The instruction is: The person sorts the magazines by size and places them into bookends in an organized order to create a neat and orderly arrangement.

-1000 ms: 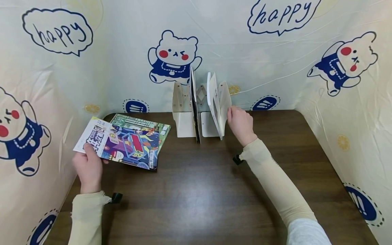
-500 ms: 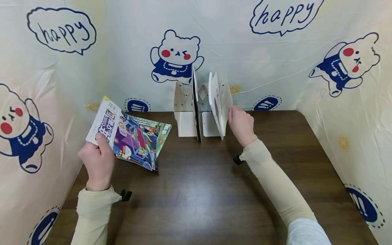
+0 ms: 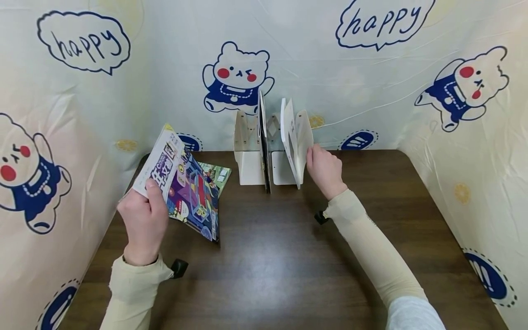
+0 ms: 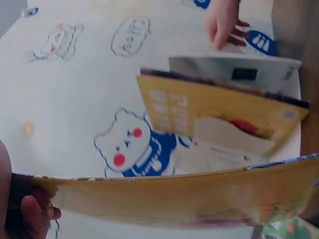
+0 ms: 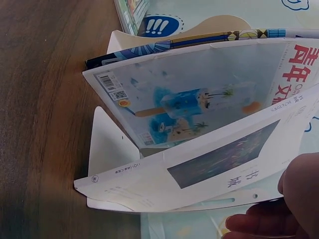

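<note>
Left hand (image 3: pixel 144 220) gripping magazine (image 3: pixel 191 190) left of rack (image 3: pixel 250 168), magazine slanting from grip toward rack, right hand (image 3: pixel 326 170) pinching rack's right end

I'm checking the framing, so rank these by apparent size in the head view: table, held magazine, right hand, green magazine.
Largest to smallest:
1. Table
2. Held magazine
3. Right hand
4. Green magazine, judged only by its visible corner; the held one covers the rest, so its full size is unsure.
</note>
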{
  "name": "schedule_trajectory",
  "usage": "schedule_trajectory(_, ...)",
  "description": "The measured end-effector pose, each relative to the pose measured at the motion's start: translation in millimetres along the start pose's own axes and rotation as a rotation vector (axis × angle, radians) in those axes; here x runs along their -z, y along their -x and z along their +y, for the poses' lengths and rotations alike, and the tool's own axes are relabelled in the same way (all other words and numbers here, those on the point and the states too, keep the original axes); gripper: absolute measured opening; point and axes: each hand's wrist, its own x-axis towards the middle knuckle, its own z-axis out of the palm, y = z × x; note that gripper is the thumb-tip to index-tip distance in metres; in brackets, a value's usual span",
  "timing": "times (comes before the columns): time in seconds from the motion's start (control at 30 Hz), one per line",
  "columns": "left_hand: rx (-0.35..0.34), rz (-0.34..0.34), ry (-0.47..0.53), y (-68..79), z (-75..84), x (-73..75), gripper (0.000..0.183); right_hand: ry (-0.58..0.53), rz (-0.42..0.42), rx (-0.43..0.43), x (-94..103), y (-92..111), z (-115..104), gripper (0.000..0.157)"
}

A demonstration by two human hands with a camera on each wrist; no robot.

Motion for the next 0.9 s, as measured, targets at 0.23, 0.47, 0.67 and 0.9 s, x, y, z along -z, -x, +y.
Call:
schedule_trajectory(0.23, -0.063, -0.028, 0.056, 6.4, 26.5, 3.4, 0.032, -0.002, -0.035, -0.017, -0.5, 1.0, 0.6, 0.033)
schedule_trajectory(0.47, -0.145, -0.079, 0.137, 12.7, 54.1, 7.2, 0.031, 0.008, -0.018, -0.005, 0.3, 0.6, -0.9, 0.034)
schedule_trajectory(0.67, -0.206, -0.142, 0.222, 16.1, 75.5, 7.6, 0.032, 0.009, -0.013, -0.012, -1.1, 0.4, -1.3, 0.035)
schedule_trajectory(0.9, -0.266, -0.202, 0.291, 19.3, 90.1, -2.1, 0.034, 0.006, -0.016, -0.019, -1.3, 0.9, -2.9, 0.035)
